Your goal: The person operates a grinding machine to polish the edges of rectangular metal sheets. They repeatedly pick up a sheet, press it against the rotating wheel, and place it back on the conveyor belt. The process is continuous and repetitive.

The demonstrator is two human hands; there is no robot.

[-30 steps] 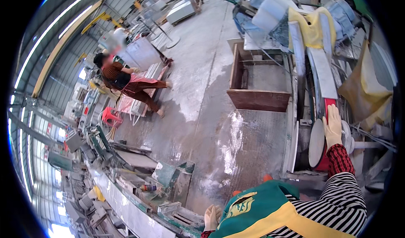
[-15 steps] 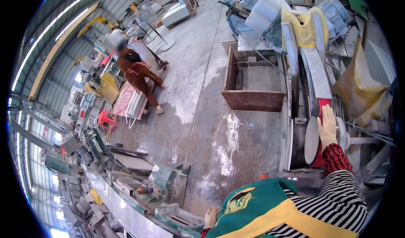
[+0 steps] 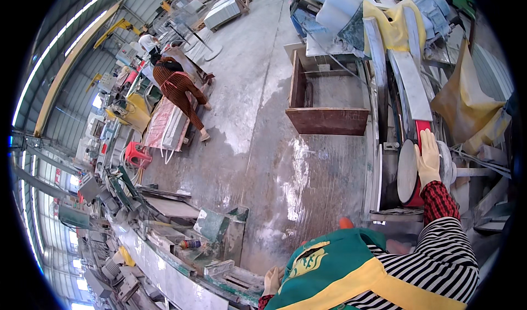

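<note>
My right hand, in a cream glove, lies flat with its fingers stretched forward on a red belt. A pale round disc stands just left of it. Ahead of the fingertips, a long white stone strip rests along the machine's track. My left hand, also gloved, is low beside my green apron, near a stone-dusted metal frame. Its fingers look loosely extended, partly against the apron edge, and I see nothing held in it.
A brown open-topped box stands on the wet floor left of the machine. Yellow cloth drapes over the machine's far part. At the left, a person bends over stacked slabs. A red stool and a cluttered bench are nearer.
My view has tipped slightly, so the scene sits higher in the picture. My right hand stays on the belt. The person at the left has leaned further over.
</note>
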